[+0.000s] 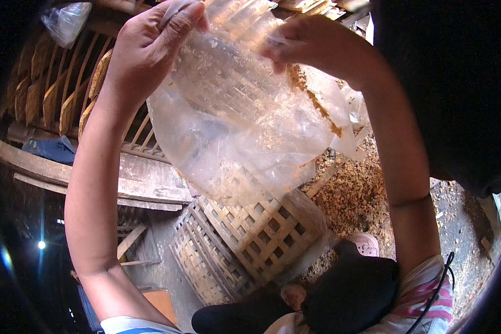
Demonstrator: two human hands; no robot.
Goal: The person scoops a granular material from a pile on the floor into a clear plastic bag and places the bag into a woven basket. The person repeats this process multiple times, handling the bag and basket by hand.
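Note:
My left hand [167, 29] grips the upper left edge of a large clear plastic bag [234, 125], the plastic pinched between thumb and fingers. On the other side, my right hand [292, 44], slightly blurred, pinches the bag's upper right part. The bag hangs spread between both hands, with brown-orange crumbs stuck along its right side. Below and partly behind it stands a woven bamboo basket [271, 234] with an open lattice.
Wooden slat racks [62, 92] stand at the left above a wooden beam [150, 179] with a dark cloth [50, 149]. Another plastic bag [68, 23] is at upper left. Brown crumbs [355, 196] cover the ground at right, near a pink clog [365, 244].

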